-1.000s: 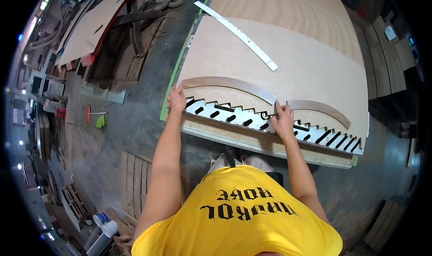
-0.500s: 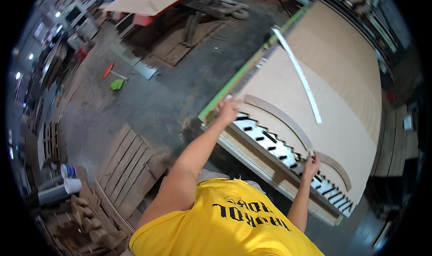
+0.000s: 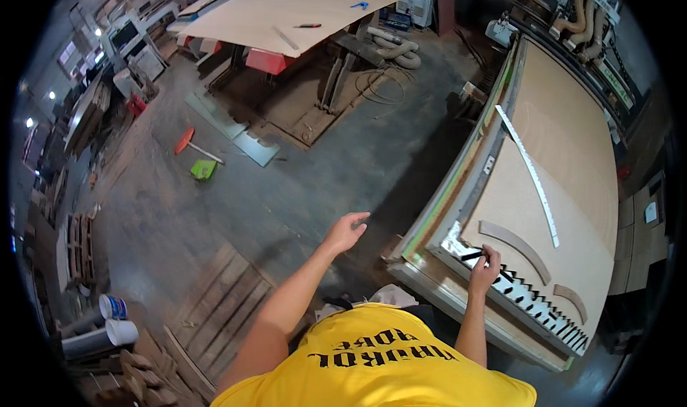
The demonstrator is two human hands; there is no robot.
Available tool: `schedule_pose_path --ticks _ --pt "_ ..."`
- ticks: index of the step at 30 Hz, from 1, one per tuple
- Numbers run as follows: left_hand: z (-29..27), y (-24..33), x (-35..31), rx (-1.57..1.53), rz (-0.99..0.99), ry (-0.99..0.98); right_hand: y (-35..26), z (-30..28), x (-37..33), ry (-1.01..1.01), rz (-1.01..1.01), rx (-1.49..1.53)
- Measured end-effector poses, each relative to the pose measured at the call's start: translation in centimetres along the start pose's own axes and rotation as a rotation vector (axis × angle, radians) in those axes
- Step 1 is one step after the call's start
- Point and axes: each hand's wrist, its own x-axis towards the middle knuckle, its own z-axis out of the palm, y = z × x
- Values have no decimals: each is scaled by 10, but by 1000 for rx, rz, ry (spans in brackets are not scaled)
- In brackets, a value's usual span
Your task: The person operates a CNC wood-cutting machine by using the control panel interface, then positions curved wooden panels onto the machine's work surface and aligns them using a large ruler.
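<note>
My left hand (image 3: 349, 233) hangs in the air over the floor, left of the workbench, with fingers apart and nothing in them. Above the near left corner of the bench, my right hand (image 3: 485, 269) is closed with its fingertips at the end of a short black stick (image 3: 471, 255); its exact kind is too small to tell. Below that hand runs a pale metal strip (image 3: 533, 305) with black slots and a toothed edge. A curved wooden strip (image 3: 517, 248) lies just beyond it on the board, and a shorter curved piece (image 3: 571, 301) lies farther right.
A long white straightedge (image 3: 529, 174) rests slantwise on the large wooden sheet (image 3: 572, 149). Another table with a pale board (image 3: 286, 13) stands at the back. On the floor are a wooden pallet (image 3: 222, 307), a red-orange tool (image 3: 184, 141), a green dustpan-like piece (image 3: 203, 169) and a white bucket (image 3: 122, 332).
My view has turned left. My left hand has left the bench's corner and opened over the floor. The right hand has moved left along the metal strip, away from the curved pieces.
</note>
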Motion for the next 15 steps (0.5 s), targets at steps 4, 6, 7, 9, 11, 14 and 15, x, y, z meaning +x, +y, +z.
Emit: schedule_pose_path --ticks 4,6,7,9,11,14,15 --pt "-57 -33 40 -4 -5 30 -50 68 29 -20 -17 54" --pt "-79 -48 61 -74 -62 39 -51 110 42 -8 -5 107" --pt "-90 -55 69 -68 -84 30 -52 130 50 -11 0 91" --pt "-117 -63 85 -45 -128 18 -63 174 66 -49 49 94" --pt "-146 -93 105 -64 -105 58 -63 228 81 -151 95 130" --pt "-189 -128 126 -128 -252 134 -73 313 112 -539 150 11" --pt "-206 -129 138 -146 -293 184 -87 338 128 -680 102 -34"
